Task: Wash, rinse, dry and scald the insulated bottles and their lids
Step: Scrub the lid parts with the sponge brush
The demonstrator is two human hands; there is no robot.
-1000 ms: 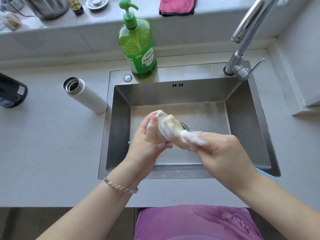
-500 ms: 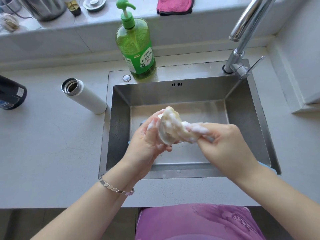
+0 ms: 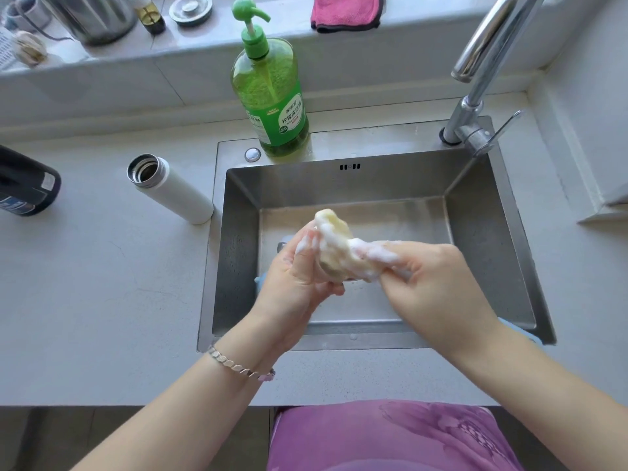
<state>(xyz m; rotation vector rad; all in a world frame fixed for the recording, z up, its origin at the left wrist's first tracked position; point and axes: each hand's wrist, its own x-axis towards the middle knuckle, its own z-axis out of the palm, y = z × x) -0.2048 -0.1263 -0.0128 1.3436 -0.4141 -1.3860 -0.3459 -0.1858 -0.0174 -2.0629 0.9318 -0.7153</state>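
Over the steel sink point(image 3: 482, 226), my left hand point(image 3: 292, 280) grips a small white lid, almost wholly hidden behind a foamy yellow sponge point(image 3: 334, 246). My right hand point(image 3: 438, 283) pinches the sponge's other end and presses it against the lid. A white insulated bottle point(image 3: 173, 192) without its lid stands on the counter left of the sink. Cut off by the far left edge is a dark insulated bottle point(image 3: 23, 185).
A green dish-soap pump bottle point(image 3: 272, 96) stands on the sink's back rim, with the faucet point(image 3: 475, 79) at the back right. On the sill behind are a pink cloth point(image 3: 346, 11) and a metal kettle point(image 3: 91, 15). Something blue point(image 3: 260, 280) shows in the sink under my left hand.
The sponge has slid up and over the lid, which showed in my left hand before and is now covered. Both hands stay over the sink.
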